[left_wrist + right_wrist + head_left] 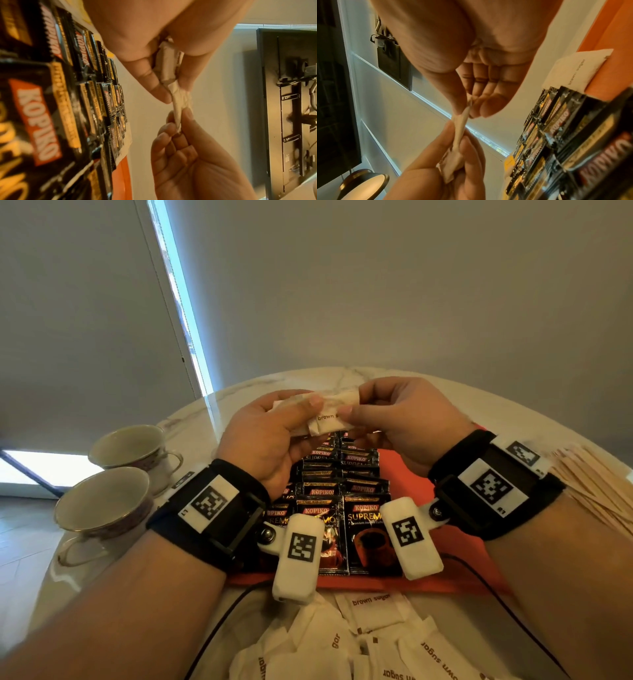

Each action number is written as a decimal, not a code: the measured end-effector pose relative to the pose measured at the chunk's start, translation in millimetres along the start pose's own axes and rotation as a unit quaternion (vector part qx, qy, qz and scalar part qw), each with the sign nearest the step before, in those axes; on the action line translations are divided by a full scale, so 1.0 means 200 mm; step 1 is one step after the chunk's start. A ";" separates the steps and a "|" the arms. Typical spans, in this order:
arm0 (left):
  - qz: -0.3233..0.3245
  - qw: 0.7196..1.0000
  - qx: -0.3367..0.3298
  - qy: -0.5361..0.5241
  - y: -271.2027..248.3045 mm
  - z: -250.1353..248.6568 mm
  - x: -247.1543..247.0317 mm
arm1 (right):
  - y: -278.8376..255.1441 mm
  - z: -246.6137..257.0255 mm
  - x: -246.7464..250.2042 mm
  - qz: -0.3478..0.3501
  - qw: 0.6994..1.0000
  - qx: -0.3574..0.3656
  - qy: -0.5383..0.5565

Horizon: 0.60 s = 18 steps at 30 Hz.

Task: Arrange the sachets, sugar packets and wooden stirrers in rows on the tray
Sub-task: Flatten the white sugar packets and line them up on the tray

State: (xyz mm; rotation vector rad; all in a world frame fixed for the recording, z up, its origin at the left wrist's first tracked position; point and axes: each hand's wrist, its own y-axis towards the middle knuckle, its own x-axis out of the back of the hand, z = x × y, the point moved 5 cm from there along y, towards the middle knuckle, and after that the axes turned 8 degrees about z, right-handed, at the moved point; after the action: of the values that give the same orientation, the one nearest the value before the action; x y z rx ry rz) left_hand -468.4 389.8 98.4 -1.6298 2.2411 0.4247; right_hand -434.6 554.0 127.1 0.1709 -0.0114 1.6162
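Both hands are raised over the orange tray (462, 573). My left hand (308, 409) grips a small stack of white brown sugar packets (330, 421). My right hand (352, 412) pinches the end of one packet in that stack. In the left wrist view, the left hand (173, 92) clasps the stack (167, 65) and the right hand (178, 121) pinches the pulled packet (179, 105). Black Kopiko sachets (342, 491) lie in overlapping rows on the tray. One sugar packet (573, 70) lies on the tray beyond the sachets (556, 121). A heap of wooden stirrers (589, 484) lies to the right of the tray.
Loose sugar packets (373, 611) lie on the marble table near its front edge. Two empty cups (102, 501) (133, 445) stand at the left. Black cables (219, 625) cross the table in front. A wall-mounted screen (288, 94) is behind.
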 end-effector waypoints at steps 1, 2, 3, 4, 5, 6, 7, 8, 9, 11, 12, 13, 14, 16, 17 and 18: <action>-0.008 1.000 0.007 -0.001 0.00 0.00 0.01 | 0.00 0.00 0.00 0.001 1.000 -0.005 -0.004; -0.014 1.000 0.014 -0.003 0.00 -0.01 0.01 | 0.00 -0.01 0.01 -0.001 1.000 -0.011 -0.005; -0.019 1.000 0.020 -0.005 0.00 -0.01 0.01 | 0.01 -0.01 0.02 -0.001 1.000 -0.014 -0.002; -0.022 0.999 0.025 -0.008 0.00 -0.01 0.01 | 0.01 -0.01 0.02 -0.001 1.000 -0.015 0.003; -0.021 0.999 0.027 -0.012 0.00 -0.01 0.01 | 0.01 -0.01 0.02 -0.002 1.000 -0.014 0.007; -0.016 0.999 0.027 -0.016 -0.01 -0.02 0.00 | 0.01 -0.02 0.02 -0.006 1.000 -0.012 0.012; -0.008 0.999 0.026 -0.019 -0.01 -0.01 0.00 | 0.02 -0.02 0.03 -0.015 1.000 -0.009 0.015; 0.001 1.000 0.024 -0.019 -0.01 -0.01 0.00 | 0.02 -0.02 0.04 -0.027 0.999 -0.007 0.018; 0.007 1.000 0.023 -0.015 0.00 -0.01 0.00 | 0.02 -0.03 0.05 -0.039 0.999 -0.006 0.019; 0.008 1.000 0.028 -0.008 0.01 0.01 0.01 | 0.03 -0.04 0.07 -0.055 0.998 -0.011 0.027; 0.003 0.999 0.033 -0.008 0.01 0.01 0.02 | 0.04 -0.05 0.08 -0.061 0.997 -0.017 0.033; -0.003 0.999 0.038 -0.009 0.02 0.02 0.03 | 0.04 -0.05 0.10 -0.069 0.997 -0.023 0.039; -0.010 0.999 0.040 -0.010 0.02 0.02 0.03 | 0.05 -0.06 0.13 -0.082 0.995 -0.029 0.048; -0.030 0.998 0.043 -0.022 0.03 0.02 0.05 | 0.06 -0.09 0.23 -0.127 0.988 -0.051 0.077; -0.040 0.998 0.043 -0.034 0.03 0.02 0.06 | 0.07 -0.12 0.28 -0.154 0.981 -0.068 0.093; -0.048 0.997 0.043 -0.047 0.03 0.01 0.07 | 0.07 -0.16 0.33 -0.178 0.974 -0.088 0.106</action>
State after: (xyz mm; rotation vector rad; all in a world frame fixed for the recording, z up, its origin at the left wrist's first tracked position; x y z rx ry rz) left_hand -478.1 381.1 90.5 -1.6317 2.0743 0.3665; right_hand -454.5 623.2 105.2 -0.1319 0.0389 1.2610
